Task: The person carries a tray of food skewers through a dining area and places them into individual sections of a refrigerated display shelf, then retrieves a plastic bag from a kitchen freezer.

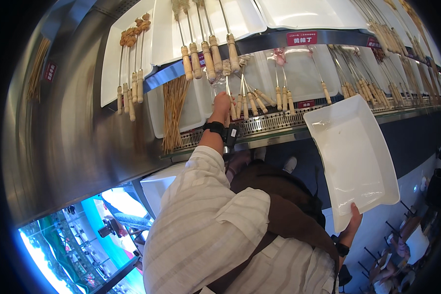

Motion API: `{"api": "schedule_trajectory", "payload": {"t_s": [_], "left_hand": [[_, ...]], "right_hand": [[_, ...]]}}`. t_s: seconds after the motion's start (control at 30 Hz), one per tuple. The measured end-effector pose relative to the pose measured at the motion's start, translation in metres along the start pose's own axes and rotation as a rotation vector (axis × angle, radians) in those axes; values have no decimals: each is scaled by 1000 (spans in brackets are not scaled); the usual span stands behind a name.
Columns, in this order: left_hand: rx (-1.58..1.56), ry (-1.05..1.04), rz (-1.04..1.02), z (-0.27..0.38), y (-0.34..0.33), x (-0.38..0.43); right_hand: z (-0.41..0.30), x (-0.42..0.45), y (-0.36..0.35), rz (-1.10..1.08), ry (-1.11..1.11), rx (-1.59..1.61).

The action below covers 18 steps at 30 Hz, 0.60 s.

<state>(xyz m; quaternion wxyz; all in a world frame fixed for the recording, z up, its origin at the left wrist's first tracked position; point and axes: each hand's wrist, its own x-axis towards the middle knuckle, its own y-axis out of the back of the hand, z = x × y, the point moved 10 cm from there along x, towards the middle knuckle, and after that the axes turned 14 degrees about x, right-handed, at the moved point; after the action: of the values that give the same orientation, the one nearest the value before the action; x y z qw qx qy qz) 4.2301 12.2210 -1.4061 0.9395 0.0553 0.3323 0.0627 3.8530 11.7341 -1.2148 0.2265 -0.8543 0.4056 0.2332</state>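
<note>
My left hand (pixel 222 103) reaches into the lower shelf of the display case, its fingers closed around a metal skewer with a wooden handle (pixel 227 120). The rod rises above the fist and the handle shows below it; the fingertips are hidden. Just right of that hand, several more wooden-handled skewers (pixel 252 104) fan out over the front edge of a white tray. On the right, my right hand (pixel 351 220) grips the near end of a white rectangular tray (pixel 356 154) with no food in it. This tray is tilted and held in front of the case.
Bamboo skewers (pixel 175 110) stand bundled left of my left hand. Above, handled skewers (pixel 209 55) overhang the upper shelf's metal edge (pixel 264 41). A perforated metal strip (pixel 268 123) runs along the lower front. Seated people (pixel 404 250) are at far right, beyond the dark floor.
</note>
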Motion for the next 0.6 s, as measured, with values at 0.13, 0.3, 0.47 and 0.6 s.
{"api": "schedule_trajectory", "payload": {"t_s": [0.13,0.3,0.47,0.6], "left_hand": [[576,-73,189,34,6,-25],[1093,-122,302,40,10,-16],[1180,-151,375,72,-1,-39],[1312,-215,422,82,-15,-45]], "right_hand": [[0,1,1,-25,-3,17],[0,4,0,-70,-1,10],[-2,2,2,-55,13,6],[0,4,8,-59,2,0]]}}
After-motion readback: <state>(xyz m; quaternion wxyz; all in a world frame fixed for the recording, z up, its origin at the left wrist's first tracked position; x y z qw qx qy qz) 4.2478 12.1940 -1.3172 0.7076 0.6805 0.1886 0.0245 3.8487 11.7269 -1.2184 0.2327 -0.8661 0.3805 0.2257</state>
